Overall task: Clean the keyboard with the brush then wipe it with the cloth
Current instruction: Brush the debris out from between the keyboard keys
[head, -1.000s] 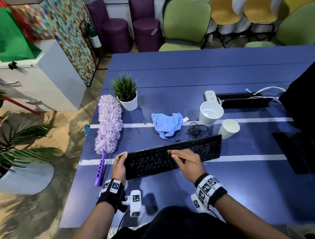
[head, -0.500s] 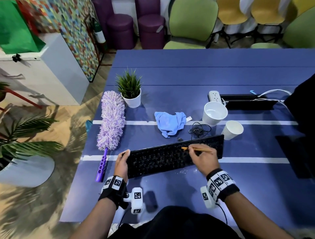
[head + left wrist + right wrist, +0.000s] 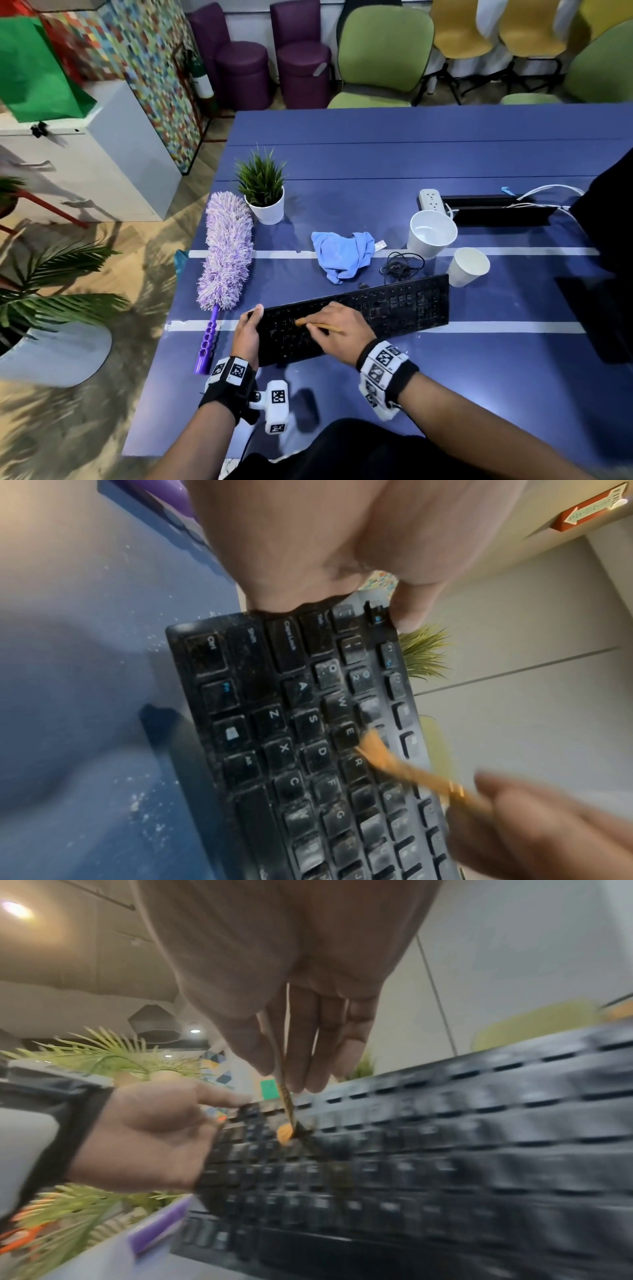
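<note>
Head view: black keyboard (image 3: 356, 318) lies angled on the blue tabletop (image 3: 376, 164), near edge, across a white tape line. Left hand (image 3: 247, 334) has a grip on the keyboard's left end, thumb on the top corner, fingers wrapped round the side. Right hand (image 3: 337, 334) is over the left half of the keys, pinching a thin orange-tan brush (image 3: 317, 324) between thumb and fingers; handle points back toward the wrist.

Left wrist view: bristle tip (image 3: 371, 744) is touching the keys just beside E and R. Keys are dusty, pale specks sit on the tabletop beside the keyboard. Thumb (image 3: 409, 607) presses the corner by the Esc key.

Right wrist view: brush (image 3: 286, 1110) hangs down from the fingertips (image 3: 298, 1069), tip on the key rows near the left hand (image 3: 147, 1134). Keyboard is motion-blurred here.

Blue cloth (image 3: 344, 255) lies crumpled on the tabletop behind the keyboard, apart from it, untouched. Coiled black cable (image 3: 400, 265) lies between cloth and cups. Two white cups (image 3: 432, 233) (image 3: 467, 266) stand right of the cloth, the smaller one just beside the keyboard's far right corner. Purple duster (image 3: 224, 253) lies left of the keyboard, potted plant (image 3: 263, 192) behind it. White power strip (image 3: 431, 199) sits further back.
</note>
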The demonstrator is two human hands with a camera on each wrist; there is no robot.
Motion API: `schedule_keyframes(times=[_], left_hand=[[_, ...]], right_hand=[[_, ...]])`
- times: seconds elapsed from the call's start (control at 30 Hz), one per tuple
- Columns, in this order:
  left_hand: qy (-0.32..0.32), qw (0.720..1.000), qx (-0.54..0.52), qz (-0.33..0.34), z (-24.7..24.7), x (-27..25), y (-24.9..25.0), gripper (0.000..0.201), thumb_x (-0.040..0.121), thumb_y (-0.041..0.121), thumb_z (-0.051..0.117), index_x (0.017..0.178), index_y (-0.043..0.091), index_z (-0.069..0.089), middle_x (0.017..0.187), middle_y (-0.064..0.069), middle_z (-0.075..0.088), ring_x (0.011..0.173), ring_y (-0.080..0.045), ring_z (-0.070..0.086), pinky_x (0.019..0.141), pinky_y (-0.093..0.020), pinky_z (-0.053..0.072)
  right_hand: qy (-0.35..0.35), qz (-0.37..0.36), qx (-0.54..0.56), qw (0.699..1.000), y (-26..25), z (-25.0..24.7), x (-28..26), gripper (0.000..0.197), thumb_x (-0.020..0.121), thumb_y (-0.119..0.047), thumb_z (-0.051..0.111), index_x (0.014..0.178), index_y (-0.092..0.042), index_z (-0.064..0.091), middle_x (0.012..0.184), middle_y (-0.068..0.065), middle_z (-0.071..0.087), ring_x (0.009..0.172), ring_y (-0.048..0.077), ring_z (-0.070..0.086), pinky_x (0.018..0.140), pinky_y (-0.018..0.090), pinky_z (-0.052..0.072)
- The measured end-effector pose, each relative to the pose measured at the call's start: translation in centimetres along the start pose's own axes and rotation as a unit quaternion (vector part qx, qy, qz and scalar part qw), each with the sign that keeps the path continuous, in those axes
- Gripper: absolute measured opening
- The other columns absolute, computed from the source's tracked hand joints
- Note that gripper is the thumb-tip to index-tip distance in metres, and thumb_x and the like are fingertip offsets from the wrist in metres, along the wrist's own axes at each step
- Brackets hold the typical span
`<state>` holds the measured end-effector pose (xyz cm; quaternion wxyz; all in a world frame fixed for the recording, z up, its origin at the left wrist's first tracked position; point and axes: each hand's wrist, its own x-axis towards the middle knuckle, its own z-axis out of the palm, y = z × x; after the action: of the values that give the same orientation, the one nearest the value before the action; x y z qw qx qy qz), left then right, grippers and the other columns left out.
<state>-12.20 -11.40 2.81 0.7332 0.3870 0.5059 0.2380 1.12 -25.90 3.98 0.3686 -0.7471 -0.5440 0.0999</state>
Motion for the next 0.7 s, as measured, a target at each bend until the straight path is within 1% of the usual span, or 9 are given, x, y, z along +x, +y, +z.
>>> schedule_keyframes(times=[0.07, 0.13, 0.2, 0.3, 0.33, 0.37, 0.43, 0.57, 0.7], left_hand=[[-0.001, 1.0, -0.005, -0.006, 0.0, 0.0, 0.1, 0.014, 0.095, 0.024, 0.053, 0.104, 0.014, 0.057, 0.091, -0.005, 0.064, 0.077, -0.015, 0.064, 0.048, -0.019, 0.051], [0.001, 1.0, -0.011, -0.008, -0.1, 0.0, 0.2, 0.01, 0.095, 0.023, 0.053, 0.101, 0.016, 0.058, 0.093, -0.002, 0.064, 0.079, -0.012, 0.064, 0.048, -0.017, 0.051], [0.004, 1.0, -0.012, -0.01, 0.0, 0.1, 0.1, 0.006, 0.095, 0.023, 0.053, 0.096, 0.019, 0.058, 0.092, -0.001, 0.064, 0.076, -0.009, 0.064, 0.048, -0.017, 0.05], [0.001, 1.0, -0.014, -0.009, 0.0, -0.1, -0.1, 0.006, 0.095, 0.023, 0.053, 0.095, 0.018, 0.057, 0.089, -0.001, 0.064, 0.065, -0.006, 0.068, 0.046, -0.018, 0.051], [0.0, 1.0, -0.013, -0.008, 0.0, 0.0, -0.1, 0.006, 0.095, 0.023, 0.053, 0.096, 0.018, 0.057, 0.09, -0.002, 0.064, 0.067, -0.007, 0.068, 0.047, -0.018, 0.051], [0.0, 1.0, -0.011, -0.007, -0.1, 0.0, -0.2, 0.007, 0.095, 0.024, 0.053, 0.096, 0.019, 0.057, 0.091, -0.002, 0.065, 0.071, -0.009, 0.067, 0.047, -0.019, 0.051], [-0.004, 1.0, -0.003, -0.008, -0.3, 0.1, -0.3, 0.008, 0.095, 0.026, 0.054, 0.098, 0.019, 0.057, 0.094, -0.003, 0.065, 0.079, -0.013, 0.065, 0.05, -0.02, 0.052], [-0.007, 1.0, 0.0, -0.013, -0.4, 0.5, -0.5, 0.011, 0.094, 0.028, 0.054, 0.101, 0.021, 0.058, 0.098, -0.005, 0.066, 0.086, -0.017, 0.066, 0.051, -0.022, 0.053], [-0.01, 1.0, -0.002, -0.015, -0.7, 1.2, -0.9, 0.013, 0.094, 0.028, 0.055, 0.102, 0.019, 0.058, 0.105, -0.008, 0.064, 0.09, -0.021, 0.064, 0.065, -0.03, 0.052]], right_hand=[[0.028, 0.02, -0.039, 0.999, 1.7, -2.0, -1.3, 0.017, 0.084, -0.022, 0.066, 0.095, -0.027, 0.077, 0.078, -0.009, 0.073, 0.07, 0.007, 0.056, 0.07, 0.019, 0.052], [0.053, 0.048, -0.058, 0.996, 3.4, -4.2, -2.7, 0.016, 0.083, -0.019, 0.07, 0.094, -0.026, 0.078, 0.077, -0.009, 0.072, 0.068, 0.001, 0.051, 0.068, 0.015, 0.049], [0.066, 0.075, -0.066, 0.993, 5.2, -6.2, -4.1, 0.017, 0.082, -0.015, 0.072, 0.096, -0.023, 0.077, 0.076, -0.007, 0.072, 0.068, 0.0, 0.049, 0.068, 0.012, 0.046], [0.08, 0.12, -0.093, 0.985, 7.4, -8.3, -5.8, 0.016, 0.083, -0.016, 0.073, 0.098, -0.02, 0.076, 0.082, -0.003, 0.074, 0.069, 0.003, 0.054, 0.076, 0.024, 0.054], [0.09, 0.133, -0.1, 0.982, 7.9, -8.8, -6.1, 0.015, 0.083, -0.016, 0.073, 0.097, -0.019, 0.077, 0.083, -0.002, 0.074, 0.07, 0.003, 0.055, 0.079, 0.025, 0.054], [0.098, 0.14, -0.104, 0.98, 8.1, -9.0, -6.4, 0.014, 0.082, -0.016, 0.074, 0.096, -0.018, 0.077, 0.084, -0.001, 0.075, 0.071, 0.003, 0.055, 0.079, 0.023, 0.052], [0.102, 0.141, -0.112, 0.978, 8.0, -9.1, -6.7, 0.015, 0.082, -0.015, 0.074, 0.096, -0.017, 0.077, 0.086, -0.002, 0.075, 0.073, 0.004, 0.056, 0.076, 0.016, 0.047], [0.094, 0.131, -0.071, 0.984, 7.0, -7.9, -6.3, 0.019, 0.085, -0.015, 0.072, 0.103, -0.017, 0.076, 0.09, -0.001, 0.075, 0.078, 0.009, 0.061, 0.077, 0.017, 0.047], [0.034, 0.086, -0.055, 0.994, 5.9, -5.1, -5.7, 0.02, 0.09, -0.027, 0.065, 0.107, -0.023, 0.074, 0.095, -0.009, 0.074, 0.084, -0.005, 0.053, 0.081, 0.008, 0.044]])
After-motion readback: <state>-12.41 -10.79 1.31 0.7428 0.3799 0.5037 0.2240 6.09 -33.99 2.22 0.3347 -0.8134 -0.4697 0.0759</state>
